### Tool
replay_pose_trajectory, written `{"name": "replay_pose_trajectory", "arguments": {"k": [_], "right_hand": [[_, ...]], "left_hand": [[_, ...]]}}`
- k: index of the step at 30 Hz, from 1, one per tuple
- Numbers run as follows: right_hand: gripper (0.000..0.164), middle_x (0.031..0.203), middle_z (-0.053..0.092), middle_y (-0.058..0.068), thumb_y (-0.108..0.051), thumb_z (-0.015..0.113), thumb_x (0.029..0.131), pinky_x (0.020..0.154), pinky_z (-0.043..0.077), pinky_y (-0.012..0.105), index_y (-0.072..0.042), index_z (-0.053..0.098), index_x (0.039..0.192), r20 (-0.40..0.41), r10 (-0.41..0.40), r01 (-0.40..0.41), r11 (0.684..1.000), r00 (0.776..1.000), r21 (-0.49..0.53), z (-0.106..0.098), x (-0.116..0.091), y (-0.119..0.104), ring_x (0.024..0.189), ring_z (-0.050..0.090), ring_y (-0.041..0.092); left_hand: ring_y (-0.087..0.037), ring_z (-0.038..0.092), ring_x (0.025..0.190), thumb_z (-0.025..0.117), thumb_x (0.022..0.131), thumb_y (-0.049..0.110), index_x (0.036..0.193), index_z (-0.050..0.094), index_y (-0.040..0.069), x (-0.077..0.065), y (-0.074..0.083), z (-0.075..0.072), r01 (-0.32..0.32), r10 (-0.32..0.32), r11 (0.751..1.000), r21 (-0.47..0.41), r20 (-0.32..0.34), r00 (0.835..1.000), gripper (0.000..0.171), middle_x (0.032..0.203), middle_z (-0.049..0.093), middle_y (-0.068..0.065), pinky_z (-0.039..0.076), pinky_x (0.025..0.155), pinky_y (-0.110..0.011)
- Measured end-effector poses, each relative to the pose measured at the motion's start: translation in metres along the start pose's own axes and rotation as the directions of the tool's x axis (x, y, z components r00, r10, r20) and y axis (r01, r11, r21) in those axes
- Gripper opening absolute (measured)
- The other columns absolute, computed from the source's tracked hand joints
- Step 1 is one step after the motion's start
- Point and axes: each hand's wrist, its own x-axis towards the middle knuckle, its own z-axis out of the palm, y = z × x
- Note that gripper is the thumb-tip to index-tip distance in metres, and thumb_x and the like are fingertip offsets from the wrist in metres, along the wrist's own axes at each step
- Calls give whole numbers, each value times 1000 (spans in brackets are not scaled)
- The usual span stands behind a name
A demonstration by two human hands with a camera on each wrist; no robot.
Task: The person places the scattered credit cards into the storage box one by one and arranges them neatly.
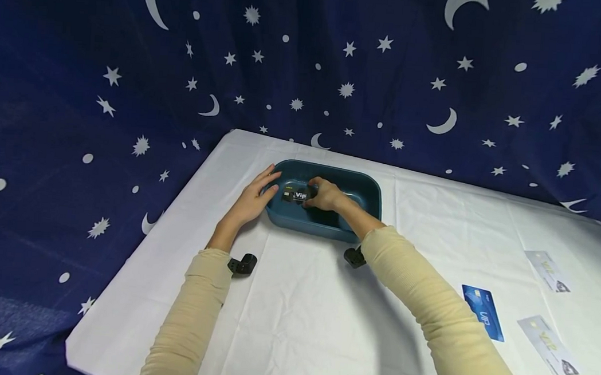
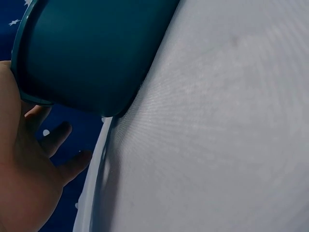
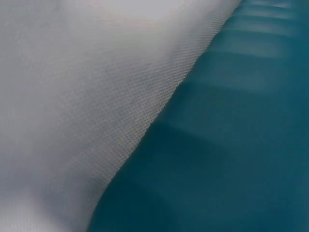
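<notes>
A black VIP card (image 1: 296, 194) is in my right hand (image 1: 326, 195), pinched by its right end between thumb and fingers. Card and hand are down inside a dark teal plastic basin (image 1: 323, 230). My left hand (image 1: 252, 199) is at the basin's left end, its thumb at the rim and its fingers stretched along the outside. From the left wrist, the fingers of that hand (image 2: 34, 159) appear spread beside the basin wall (image 2: 96, 53). The right wrist view has only the basin's outer side (image 3: 217, 145) and white cloth; the hand is out of sight there.
A blue VIP card (image 1: 483, 312) and two silver-white VIP cards (image 1: 548, 271) lie to the right on the white tablecloth (image 1: 293, 313). Behind and to the left of the table hangs a dark blue curtain (image 1: 286, 77) with stars and moons.
</notes>
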Motion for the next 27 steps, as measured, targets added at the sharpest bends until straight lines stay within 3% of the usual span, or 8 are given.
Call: {"name": "replay_pose_trajectory", "arguments": {"k": [8, 11, 15, 18, 21, 27], "right_hand": [[66, 141, 44, 21, -32, 67, 93, 102, 39, 47, -6, 36, 146, -17, -21, 21, 1000, 1000, -5, -13, -16, 11, 124, 46, 36], [60, 127, 54, 22, -32, 63, 95, 95, 43, 46, -1, 41, 143, -96, -80, 78, 997, 992, -24, -31, -30, 19, 112, 53, 35], [54, 109, 58, 25, -28, 61, 97, 86, 45, 49, 5, 46, 137, -243, -153, 142, 988, 958, -59, -62, -54, 37, 97, 56, 37], [54, 121, 53, 30, -29, 59, 98, 94, 41, 54, 5, 45, 137, -325, -127, 112, 992, 937, -65, -84, -79, 58, 111, 51, 42], [58, 133, 44, 34, -33, 58, 98, 99, 34, 58, 5, 43, 138, -362, -66, 45, 997, 930, -65, -102, -105, 85, 122, 41, 47], [67, 133, 39, 40, -39, 53, 99, 97, 32, 65, 10, 35, 140, -330, 44, -81, 992, 943, -99, -118, -157, 147, 121, 38, 55]], "left_hand": [[-24, 14, 146, 44, 105, 22, 148, 39, 6, 0, 1, 8, -13, 13, 1000, -7, 12, 1000, 46, 160, 17, -6, 18, 115, -47], [-25, 14, 146, 44, 105, 22, 148, 39, 5, 0, 2, 8, -10, 11, 1000, -13, 9, 1000, 46, 160, 17, -7, 19, 115, -47], [-24, 14, 146, 44, 105, 22, 148, 39, 6, -1, 4, 6, -9, 9, 1000, -16, 5, 1000, 46, 160, 17, -7, 19, 115, -46], [-25, 13, 146, 44, 105, 23, 149, 39, 6, -1, 3, 5, -8, 9, 1000, -14, 13, 1000, 47, 160, 17, -6, 19, 115, -46], [-25, 13, 146, 44, 105, 24, 149, 38, 7, -2, 3, 3, -1, 1, 1000, -9, 20, 1000, 47, 160, 16, -4, 19, 115, -46], [-25, 12, 146, 44, 105, 23, 149, 38, 6, -3, 6, 0, 8, -7, 1000, -21, 15, 1000, 47, 161, 15, -6, 19, 115, -47]]}}
